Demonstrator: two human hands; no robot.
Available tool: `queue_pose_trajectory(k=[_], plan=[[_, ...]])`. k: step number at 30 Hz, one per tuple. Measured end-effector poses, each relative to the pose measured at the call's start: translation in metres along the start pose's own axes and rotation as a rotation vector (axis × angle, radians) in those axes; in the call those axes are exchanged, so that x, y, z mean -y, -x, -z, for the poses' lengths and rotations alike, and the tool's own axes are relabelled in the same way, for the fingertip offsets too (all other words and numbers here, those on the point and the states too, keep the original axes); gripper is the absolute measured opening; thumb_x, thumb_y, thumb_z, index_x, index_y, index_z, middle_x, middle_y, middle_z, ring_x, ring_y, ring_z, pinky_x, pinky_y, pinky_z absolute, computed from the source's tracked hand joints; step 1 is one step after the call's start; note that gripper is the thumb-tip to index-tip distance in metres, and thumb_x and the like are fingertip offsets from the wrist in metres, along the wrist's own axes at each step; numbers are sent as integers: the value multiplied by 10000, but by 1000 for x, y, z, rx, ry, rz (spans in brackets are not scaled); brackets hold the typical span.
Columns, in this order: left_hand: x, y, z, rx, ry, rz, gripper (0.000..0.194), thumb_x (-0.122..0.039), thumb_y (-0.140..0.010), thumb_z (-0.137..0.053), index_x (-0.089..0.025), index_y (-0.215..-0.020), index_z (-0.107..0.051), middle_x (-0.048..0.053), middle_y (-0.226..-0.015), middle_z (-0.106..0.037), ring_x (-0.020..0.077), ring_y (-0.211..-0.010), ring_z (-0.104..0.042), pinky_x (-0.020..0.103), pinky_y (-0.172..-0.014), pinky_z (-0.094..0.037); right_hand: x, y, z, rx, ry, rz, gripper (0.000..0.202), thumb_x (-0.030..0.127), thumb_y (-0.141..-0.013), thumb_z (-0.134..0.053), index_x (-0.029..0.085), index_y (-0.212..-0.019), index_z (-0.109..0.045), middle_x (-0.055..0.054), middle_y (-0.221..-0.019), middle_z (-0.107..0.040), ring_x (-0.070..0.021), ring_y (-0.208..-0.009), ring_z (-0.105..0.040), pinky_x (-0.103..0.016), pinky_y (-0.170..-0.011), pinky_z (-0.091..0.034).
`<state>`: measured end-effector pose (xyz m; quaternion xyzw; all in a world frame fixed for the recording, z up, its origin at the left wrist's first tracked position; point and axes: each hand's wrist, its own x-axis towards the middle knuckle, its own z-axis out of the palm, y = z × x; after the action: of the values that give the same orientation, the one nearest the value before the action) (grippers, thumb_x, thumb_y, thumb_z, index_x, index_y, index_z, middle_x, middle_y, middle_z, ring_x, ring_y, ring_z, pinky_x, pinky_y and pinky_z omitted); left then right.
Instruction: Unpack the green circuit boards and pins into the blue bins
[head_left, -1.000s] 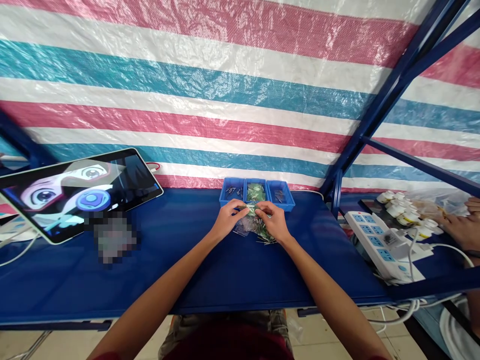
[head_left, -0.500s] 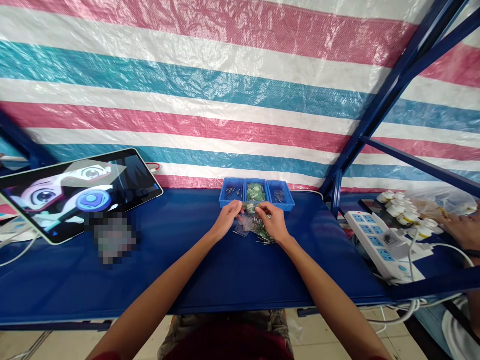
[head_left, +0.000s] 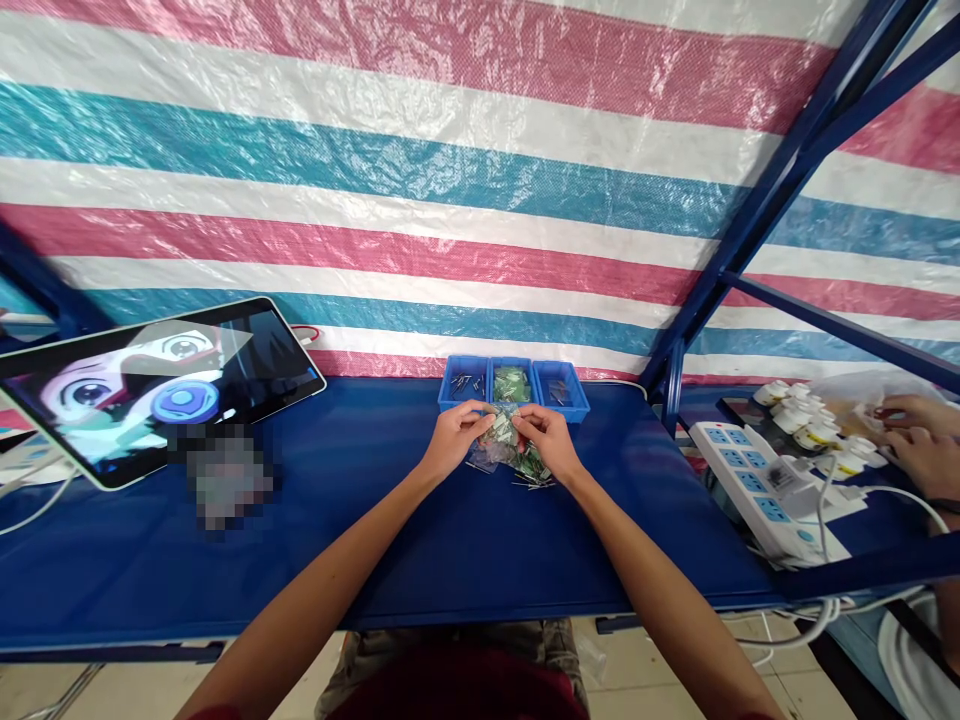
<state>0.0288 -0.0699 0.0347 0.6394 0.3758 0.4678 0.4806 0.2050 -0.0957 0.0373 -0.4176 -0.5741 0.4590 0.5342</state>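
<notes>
Between my two hands is a small clear plastic bag [head_left: 504, 425], pinched at its left side by my left hand [head_left: 456, 438] and at its right side by my right hand [head_left: 547, 437]. What the bag holds is too small to make out. Just below it, a pile of thin metal and greenish pieces [head_left: 531, 466] lies on the blue table, with clear plastic bags [head_left: 484, 460] at its left. Directly behind my hands stand three joined blue bins: the left bin [head_left: 444, 392] and right bin [head_left: 582, 402] contain thin metal pieces, the middle bin [head_left: 534, 380] greenish packets.
A tilted screen [head_left: 300, 375] stands on the table [head_left: 360, 560] at the left, near a blurred-out patch. To the right are a white power strip [head_left: 742, 480] with cables, several white bottles [head_left: 817, 432], a blue frame post [head_left: 675, 375] and another person's hands [head_left: 919, 440].
The small bag has turned more upright between my hands, and my fingers have shifted along its edge. At the right, the other person's hands have come further into view at a plastic bag.
</notes>
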Motion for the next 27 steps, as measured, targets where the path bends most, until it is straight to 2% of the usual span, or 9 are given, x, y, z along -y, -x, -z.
queue_pose_trajectory(k=[3, 7, 9, 13, 16, 19, 23, 25, 27], plan=[[3, 0, 0, -26, -62, -39, 316, -433, -765, -654, -130, -857, -661, -4, -599, -612, 121, -522, -557, 228, -544, -458, -1, -2, 1, 24, 44, -16, 337, 507, -704, -691, 190, -730, -579, 45, -500, -547, -124, -427, -520, -252, -458, -423], [3, -1, 0, -128, -151, -94, 307, -434, -800, -613, -138, -742, -668, 5, -627, -615, 121, -563, -561, 216, -537, -445, -4, -6, 4, -71, 161, 60, 282, 457, -728, -656, 181, -725, -597, 19, -562, -584, -132, -479, -541, -255, -488, -437], [2, -1, 1, -155, -138, -92, 300, -432, -807, -606, -143, -751, -661, 15, -661, -635, 129, -597, -579, 215, -541, -452, -5, -13, 9, -98, 238, 103, 252, 427, -744, -634, 177, -722, -611, 8, -580, -598, -137, -505, -550, -258, -510, -442], [-1, -3, 5, -201, -25, -86, 297, -438, -830, -571, -148, -793, -622, 35, -715, -657, 129, -615, -590, 215, -526, -456, -6, -40, 25, -216, 358, 147, 208, 378, -763, -611, 173, -738, -624, 2, -582, -619, -148, -504, -573, -268, -549, -454], [-1, -4, 6, -189, 0, -63, 302, -442, -830, -567, -148, -777, -608, 27, -672, -638, 111, -556, -563, 212, -501, -440, -7, -65, 36, -267, 475, 82, 155, 305, -787, -578, 167, -756, -641, -23, -650, -670, -162, -543, -614, -272, -580, -476], [0, -3, 6, -135, 5, -49, 291, -435, -821, -582, -149, -777, -612, 17, -646, -629, 103, -529, -550, 209, -494, -428, -4, -82, 37, -242, 770, -24, 112, 232, -811, -571, 176, -789, -667, -38, -739, -706, -187, -705, -662, -280, -681, -485], [1, -3, 6, -126, 5, -57, 280, -425, -824, -583, -149, -784, -613, 11, -633, -625, 102, -524, -556, 207, -495, -426, 2, -85, 27, -127, 1197, -139, 137, 245, -805, -630, 178, -909, -690, -93, -928, -707, -257, -899, -648, -335, -771, -479], [1, -3, 7, -135, 9, -58, 285, -430, -824, -582, -149, -787, -614, 9, -625, -622, 103, -517, -555, 206, -486, -422, 3, -83, 21, -116, 1319, -49, 311, 239, -795, -654, 177, -1100, -649, -128, -1091, -658, -271, -986, -615, -345, -801, -471], [0, -4, 8, -140, 11, -57, 292, -435, -825, -580, -147, -789, -616, 9, -619, -620, 102, -510, -553, 206, -481, -421, 3, -81, 17, -69, 1362, 84, 404, 229, -791, -665, 190, -1190, -612, -136, -1187, -604, -271, -1067, -569, -347, -850, -451]])
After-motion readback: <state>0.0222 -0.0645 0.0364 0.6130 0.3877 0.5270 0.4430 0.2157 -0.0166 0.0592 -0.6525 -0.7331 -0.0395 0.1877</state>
